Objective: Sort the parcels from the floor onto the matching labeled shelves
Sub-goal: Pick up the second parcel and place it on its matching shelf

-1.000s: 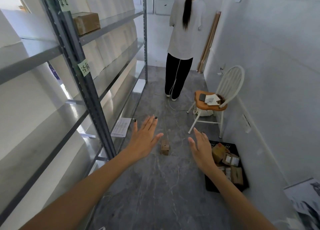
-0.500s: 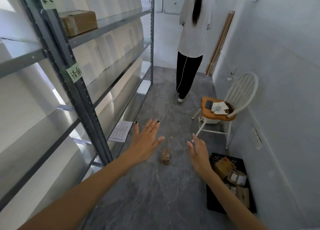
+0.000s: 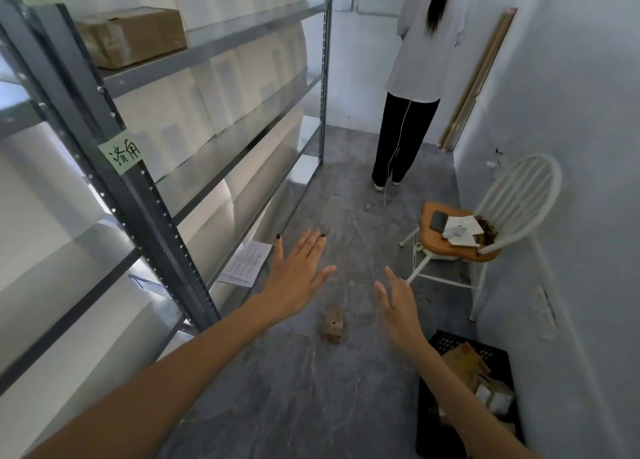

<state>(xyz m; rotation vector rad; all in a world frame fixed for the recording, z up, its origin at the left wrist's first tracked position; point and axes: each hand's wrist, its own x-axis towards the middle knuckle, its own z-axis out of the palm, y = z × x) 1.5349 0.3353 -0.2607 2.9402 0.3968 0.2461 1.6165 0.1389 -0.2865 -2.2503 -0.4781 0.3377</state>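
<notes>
Small parcel (image 3: 333, 325) now nearer, grey floor (image 3: 294, 399), shelving (image 3: 145, 195) left, both hands' fingers (image 3: 304, 247) spread empty.

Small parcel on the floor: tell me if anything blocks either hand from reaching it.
Nothing visible does. The small parcel lies alone on bare floor, with the open left hand and right hand spread above it on either side. The crate sits off right.
</notes>
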